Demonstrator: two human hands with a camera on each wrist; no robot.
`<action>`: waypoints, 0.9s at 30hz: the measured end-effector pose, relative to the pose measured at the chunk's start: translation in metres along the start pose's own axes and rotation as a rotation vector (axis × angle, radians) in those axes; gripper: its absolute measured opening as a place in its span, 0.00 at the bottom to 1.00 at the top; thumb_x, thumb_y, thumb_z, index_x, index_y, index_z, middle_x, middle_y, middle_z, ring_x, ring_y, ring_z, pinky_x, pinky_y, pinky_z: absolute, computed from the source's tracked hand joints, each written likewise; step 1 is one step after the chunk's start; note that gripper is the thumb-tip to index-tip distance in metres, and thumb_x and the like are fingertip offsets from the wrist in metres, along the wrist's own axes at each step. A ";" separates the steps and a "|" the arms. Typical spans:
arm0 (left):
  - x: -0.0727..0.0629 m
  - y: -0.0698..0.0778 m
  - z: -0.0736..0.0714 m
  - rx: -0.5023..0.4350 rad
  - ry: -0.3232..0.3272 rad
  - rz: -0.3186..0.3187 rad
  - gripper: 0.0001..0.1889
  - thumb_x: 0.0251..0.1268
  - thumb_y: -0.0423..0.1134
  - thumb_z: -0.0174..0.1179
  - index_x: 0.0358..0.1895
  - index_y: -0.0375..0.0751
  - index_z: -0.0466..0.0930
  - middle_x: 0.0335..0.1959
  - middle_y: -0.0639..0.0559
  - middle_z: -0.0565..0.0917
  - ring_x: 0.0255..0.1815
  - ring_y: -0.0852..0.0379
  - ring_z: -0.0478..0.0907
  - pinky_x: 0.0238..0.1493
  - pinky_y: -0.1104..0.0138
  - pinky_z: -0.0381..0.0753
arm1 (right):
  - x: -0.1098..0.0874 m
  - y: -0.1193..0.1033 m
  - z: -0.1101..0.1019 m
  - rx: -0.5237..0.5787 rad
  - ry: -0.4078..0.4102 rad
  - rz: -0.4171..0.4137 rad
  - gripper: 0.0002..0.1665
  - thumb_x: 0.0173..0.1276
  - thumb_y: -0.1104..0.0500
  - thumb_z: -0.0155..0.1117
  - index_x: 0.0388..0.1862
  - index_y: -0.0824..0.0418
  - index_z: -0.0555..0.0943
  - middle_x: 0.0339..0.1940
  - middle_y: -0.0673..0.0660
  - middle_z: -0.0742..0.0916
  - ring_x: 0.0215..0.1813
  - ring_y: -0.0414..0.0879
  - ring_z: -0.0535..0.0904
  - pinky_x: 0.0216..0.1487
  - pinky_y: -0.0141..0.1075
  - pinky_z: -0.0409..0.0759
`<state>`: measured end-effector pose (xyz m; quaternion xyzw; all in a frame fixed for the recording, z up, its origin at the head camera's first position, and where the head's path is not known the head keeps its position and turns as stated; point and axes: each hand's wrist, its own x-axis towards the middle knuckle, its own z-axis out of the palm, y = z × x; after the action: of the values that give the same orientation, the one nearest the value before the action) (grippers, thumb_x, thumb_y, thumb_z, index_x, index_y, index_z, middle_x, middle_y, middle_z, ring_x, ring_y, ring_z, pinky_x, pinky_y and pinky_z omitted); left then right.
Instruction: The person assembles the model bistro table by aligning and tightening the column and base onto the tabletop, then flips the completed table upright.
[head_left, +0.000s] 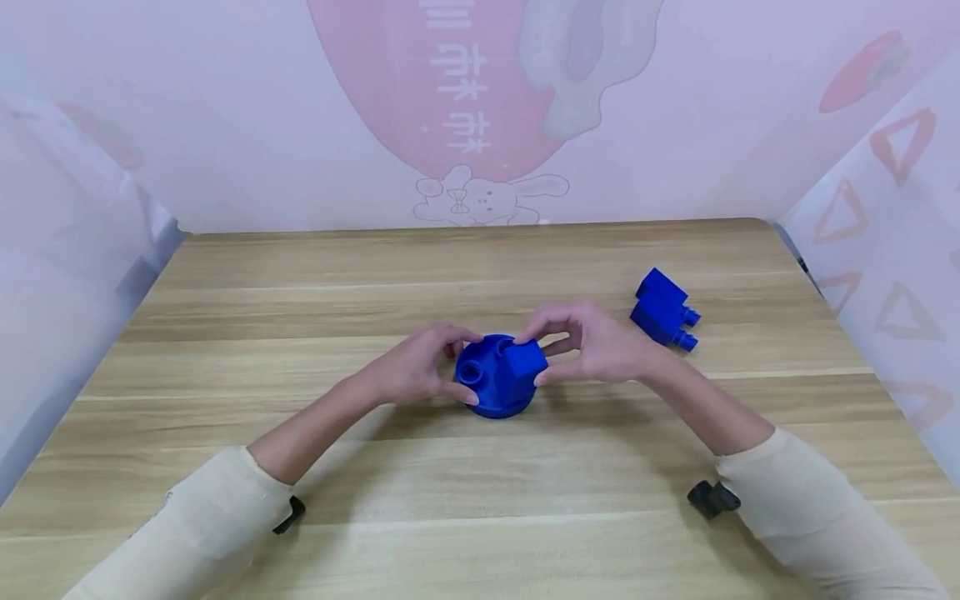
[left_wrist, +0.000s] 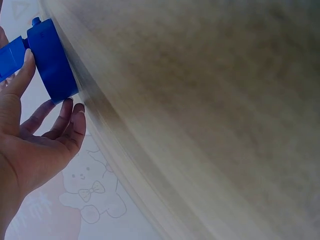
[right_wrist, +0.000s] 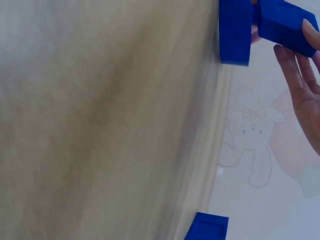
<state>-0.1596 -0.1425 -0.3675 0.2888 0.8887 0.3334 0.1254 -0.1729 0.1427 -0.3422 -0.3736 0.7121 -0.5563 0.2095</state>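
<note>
1. Your sleeves are on the round base's near side.
2. Your left hand grips its left rim; slackness could let it swivel.
3. Your right hand pinches the leaning block on its right; crooked pressure may jam it.
4. Careless withdrawal could knock the pegged piece right of the base.

Blue block stands over round blue base.

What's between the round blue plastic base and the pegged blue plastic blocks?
In the head view, the person's right-hand grip, pinching an angular blue plastic block, lies between the base and pegged blocks.
</note>
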 end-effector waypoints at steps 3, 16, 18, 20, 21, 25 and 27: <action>0.000 0.001 -0.001 0.000 0.000 0.003 0.41 0.49 0.43 0.84 0.65 0.28 0.78 0.41 0.46 0.79 0.46 0.48 0.76 0.54 0.55 0.78 | 0.000 -0.001 -0.003 -0.052 -0.030 -0.013 0.24 0.58 0.73 0.79 0.54 0.71 0.83 0.52 0.63 0.86 0.58 0.56 0.84 0.59 0.51 0.84; 0.000 0.001 -0.001 0.003 -0.003 0.009 0.40 0.49 0.43 0.84 0.65 0.28 0.78 0.39 0.47 0.78 0.44 0.49 0.75 0.51 0.57 0.77 | 0.000 -0.003 -0.012 -0.223 -0.226 -0.096 0.29 0.67 0.69 0.72 0.67 0.66 0.79 0.67 0.61 0.82 0.64 0.54 0.78 0.53 0.48 0.85; 0.000 0.001 -0.001 -0.004 -0.003 0.010 0.40 0.50 0.43 0.84 0.65 0.28 0.78 0.38 0.48 0.78 0.43 0.49 0.75 0.51 0.57 0.77 | 0.001 -0.004 -0.010 -0.230 -0.196 -0.088 0.30 0.62 0.70 0.77 0.64 0.67 0.81 0.63 0.62 0.84 0.59 0.53 0.80 0.50 0.48 0.85; 0.000 0.001 -0.001 -0.007 -0.003 0.008 0.40 0.50 0.43 0.83 0.66 0.28 0.78 0.38 0.48 0.78 0.43 0.48 0.75 0.51 0.57 0.77 | 0.003 -0.004 -0.009 -0.249 -0.158 -0.083 0.30 0.57 0.69 0.81 0.59 0.68 0.83 0.59 0.62 0.86 0.55 0.51 0.80 0.46 0.47 0.85; 0.000 0.002 -0.001 -0.010 -0.005 0.004 0.41 0.49 0.43 0.84 0.66 0.28 0.78 0.38 0.48 0.78 0.43 0.48 0.75 0.51 0.57 0.77 | 0.003 -0.004 -0.007 -0.265 -0.139 -0.085 0.29 0.55 0.68 0.83 0.57 0.67 0.84 0.56 0.61 0.87 0.54 0.51 0.80 0.44 0.47 0.84; 0.000 0.001 -0.001 -0.011 -0.006 -0.004 0.41 0.49 0.43 0.84 0.66 0.29 0.78 0.37 0.48 0.78 0.44 0.48 0.75 0.51 0.57 0.77 | 0.006 -0.004 0.000 -0.358 -0.061 -0.115 0.26 0.50 0.61 0.88 0.46 0.64 0.84 0.47 0.55 0.88 0.46 0.48 0.80 0.39 0.45 0.83; 0.000 0.001 -0.001 -0.009 -0.005 -0.004 0.41 0.49 0.43 0.84 0.66 0.29 0.78 0.37 0.48 0.78 0.43 0.48 0.75 0.50 0.57 0.77 | 0.008 -0.003 0.005 -0.416 -0.028 -0.146 0.25 0.49 0.57 0.89 0.40 0.60 0.82 0.43 0.51 0.87 0.41 0.48 0.80 0.36 0.45 0.83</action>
<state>-0.1590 -0.1423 -0.3661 0.2873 0.8874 0.3364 0.1293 -0.1734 0.1327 -0.3404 -0.4673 0.7794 -0.4060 0.0971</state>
